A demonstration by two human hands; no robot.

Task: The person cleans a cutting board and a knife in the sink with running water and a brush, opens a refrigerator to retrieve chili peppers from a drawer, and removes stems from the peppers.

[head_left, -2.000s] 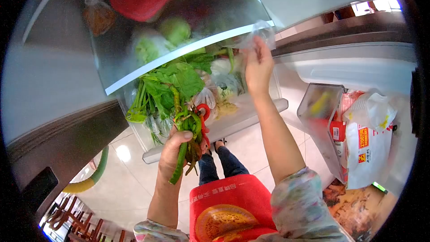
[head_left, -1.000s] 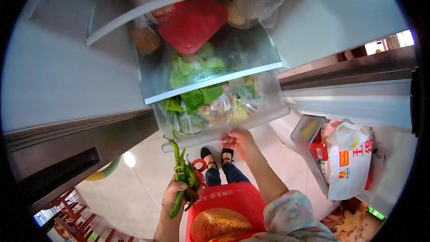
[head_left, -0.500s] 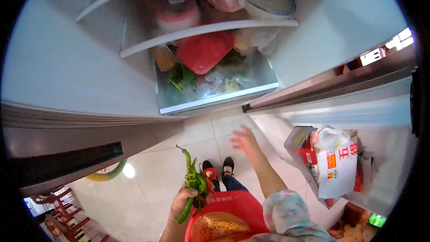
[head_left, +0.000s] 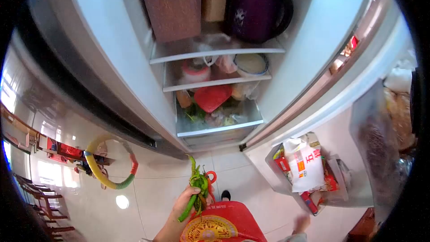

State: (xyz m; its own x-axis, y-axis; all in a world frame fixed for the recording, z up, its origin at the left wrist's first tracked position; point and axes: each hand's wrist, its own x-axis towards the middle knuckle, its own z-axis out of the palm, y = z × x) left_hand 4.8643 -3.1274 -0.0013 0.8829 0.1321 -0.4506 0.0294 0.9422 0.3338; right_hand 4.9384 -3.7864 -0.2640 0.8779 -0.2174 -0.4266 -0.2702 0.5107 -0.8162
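Note:
My left hand is closed around a bunch of chili peppers, mostly green with some red among them. The bunch is held upright in front of a red apron with a gold print. Low on the right, my right hand hangs beside the body, blurred, and its fingers are hard to make out. Ahead stands an open fridge, whose bottom drawer holds leafy greens and a red container.
Higher shelves hold a pink bin, a purple jug and a bowl. The open right door carries a rack with a white printed bag. A coloured hoop and wooden chairs are at left.
The view has tilted up and back, showing the upper shelves. My right hand has dropped from before the fridge to the lower right. My left hand keeps hold of the chili peppers.

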